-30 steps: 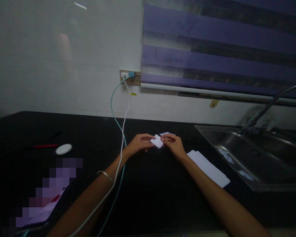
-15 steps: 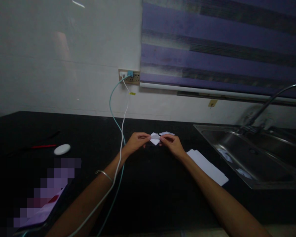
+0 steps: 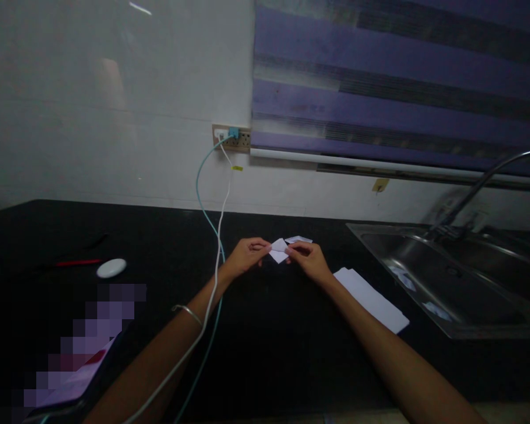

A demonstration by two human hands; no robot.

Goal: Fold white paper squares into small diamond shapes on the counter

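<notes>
A small piece of folded white paper [image 3: 278, 252], roughly diamond-shaped with a crease across its middle, is held over the black counter. My left hand [image 3: 248, 254] pinches its left corner between thumb and fingers. On the opposite corner, my right hand [image 3: 308, 259] is closed in a similar pinch. Just behind the right fingers lies another folded paper piece [image 3: 299, 239], partly covered by that hand. A stack of white paper sheets [image 3: 371, 299] rests beside my right forearm.
A metal sink [image 3: 424, 282] with a curved faucet [image 3: 481, 182] is set into the counter [image 3: 265, 353] at right. White and teal cables [image 3: 219, 235] hang from a wall socket [image 3: 232, 138] across my left forearm. A white oval object [image 3: 111, 268] and a pixelated screen [image 3: 79, 365] lie left.
The folded paper has tilted between my fingers, so its upper half shows more plainly, with a crease line across it. Both hands stay in nearly the same place.
</notes>
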